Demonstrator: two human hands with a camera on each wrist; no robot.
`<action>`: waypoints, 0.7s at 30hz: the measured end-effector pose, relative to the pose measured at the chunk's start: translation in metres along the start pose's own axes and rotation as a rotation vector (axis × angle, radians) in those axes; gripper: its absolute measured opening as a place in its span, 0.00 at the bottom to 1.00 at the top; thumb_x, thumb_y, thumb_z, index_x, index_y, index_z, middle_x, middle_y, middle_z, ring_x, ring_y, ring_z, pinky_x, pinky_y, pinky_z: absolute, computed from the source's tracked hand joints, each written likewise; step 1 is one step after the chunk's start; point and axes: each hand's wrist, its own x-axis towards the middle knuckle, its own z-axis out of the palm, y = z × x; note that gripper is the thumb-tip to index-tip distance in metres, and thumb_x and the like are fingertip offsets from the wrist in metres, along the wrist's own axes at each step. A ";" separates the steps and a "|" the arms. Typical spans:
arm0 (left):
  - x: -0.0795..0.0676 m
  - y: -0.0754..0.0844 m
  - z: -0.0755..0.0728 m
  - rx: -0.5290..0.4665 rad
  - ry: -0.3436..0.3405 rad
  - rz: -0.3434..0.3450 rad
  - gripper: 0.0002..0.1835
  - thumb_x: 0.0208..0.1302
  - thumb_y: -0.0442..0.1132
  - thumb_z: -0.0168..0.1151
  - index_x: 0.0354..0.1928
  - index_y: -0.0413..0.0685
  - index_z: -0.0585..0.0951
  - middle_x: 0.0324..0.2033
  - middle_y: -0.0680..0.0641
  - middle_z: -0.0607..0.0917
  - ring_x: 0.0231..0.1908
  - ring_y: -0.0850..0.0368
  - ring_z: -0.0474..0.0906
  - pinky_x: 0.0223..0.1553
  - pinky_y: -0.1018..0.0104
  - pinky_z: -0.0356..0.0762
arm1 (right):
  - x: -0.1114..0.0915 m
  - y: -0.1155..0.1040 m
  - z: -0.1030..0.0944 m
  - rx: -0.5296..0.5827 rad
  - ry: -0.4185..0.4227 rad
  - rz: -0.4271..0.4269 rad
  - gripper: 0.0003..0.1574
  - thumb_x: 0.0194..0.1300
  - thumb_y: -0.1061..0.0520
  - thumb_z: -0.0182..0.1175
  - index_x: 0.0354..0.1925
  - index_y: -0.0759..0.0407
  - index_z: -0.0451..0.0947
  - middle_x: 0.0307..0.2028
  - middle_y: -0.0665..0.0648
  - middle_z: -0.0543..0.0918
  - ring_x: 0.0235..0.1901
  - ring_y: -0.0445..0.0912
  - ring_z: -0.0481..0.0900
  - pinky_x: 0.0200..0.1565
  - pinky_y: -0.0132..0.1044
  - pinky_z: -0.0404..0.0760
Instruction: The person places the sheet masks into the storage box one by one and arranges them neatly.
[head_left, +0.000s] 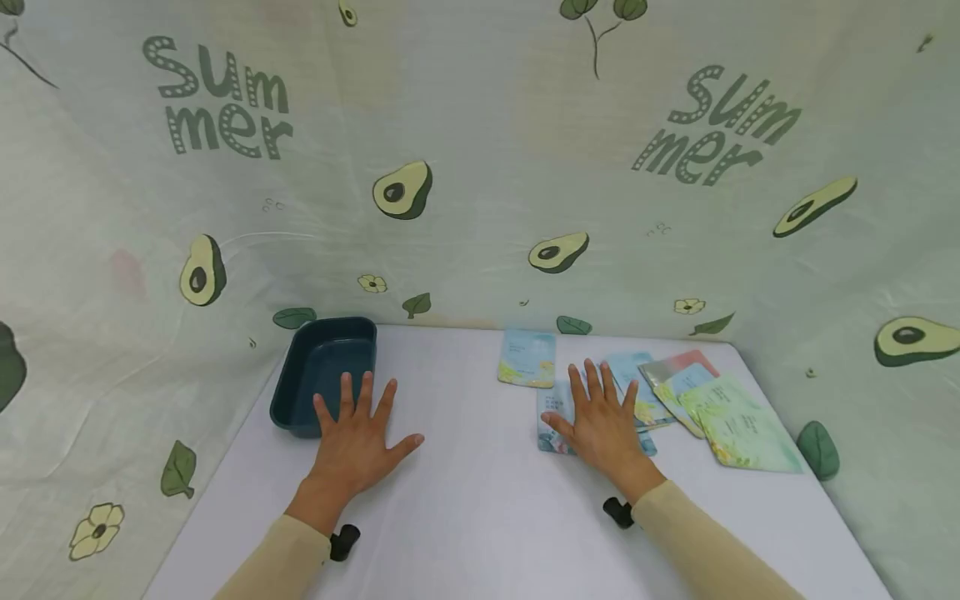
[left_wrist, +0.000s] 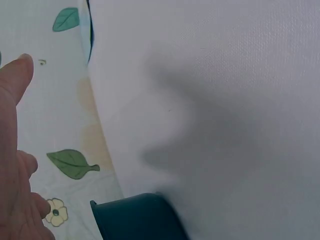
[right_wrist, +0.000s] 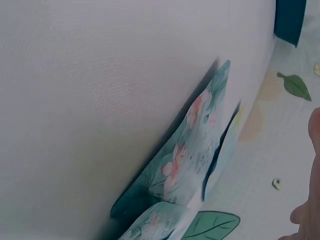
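My left hand [head_left: 355, 450] is held with fingers spread and straight, overlapping the near right edge of a dark teal tray [head_left: 294, 392] in the head view. Nothing is in its grasp. In the left wrist view the tray's end [left_wrist: 142, 217] shows below, and a hand shadow falls on the white surface. My right hand [head_left: 600, 425], fingers also spread, is over a blue flat packet [head_left: 553, 408] and partly hides it. That packet's pink flower print [right_wrist: 182, 160] appears in the right wrist view, with the thumb off to the side.
Several flat packets lie on the right of the white table [head_left: 465, 500]: a blue one [head_left: 527, 358] at the back, another blue one [head_left: 641, 387], and a green one [head_left: 742, 425] near the right edge. A cloth with avocado prints [head_left: 465, 125] hangs behind and at the sides.
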 end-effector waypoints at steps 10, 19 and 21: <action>0.003 -0.031 -0.003 -0.054 0.073 -0.076 0.44 0.80 0.66 0.48 0.84 0.45 0.57 0.82 0.28 0.50 0.81 0.25 0.36 0.73 0.17 0.30 | 0.009 -0.029 0.009 0.034 0.034 -0.069 0.58 0.77 0.29 0.55 0.83 0.66 0.51 0.82 0.69 0.54 0.83 0.64 0.49 0.78 0.72 0.45; 0.018 -0.123 -0.011 -0.120 0.049 -0.187 0.39 0.86 0.53 0.40 0.79 0.23 0.52 0.77 0.17 0.50 0.78 0.18 0.41 0.72 0.19 0.45 | 0.036 -0.127 0.023 0.134 -0.045 -0.185 0.53 0.80 0.30 0.51 0.82 0.65 0.54 0.83 0.64 0.57 0.83 0.59 0.51 0.80 0.66 0.50; 0.017 -0.135 -0.006 -0.148 0.010 -0.199 0.41 0.86 0.53 0.38 0.78 0.19 0.49 0.76 0.15 0.47 0.78 0.17 0.40 0.73 0.20 0.44 | 0.039 -0.149 0.026 0.149 -0.077 -0.227 0.53 0.80 0.29 0.48 0.83 0.64 0.54 0.83 0.63 0.56 0.83 0.58 0.51 0.80 0.65 0.51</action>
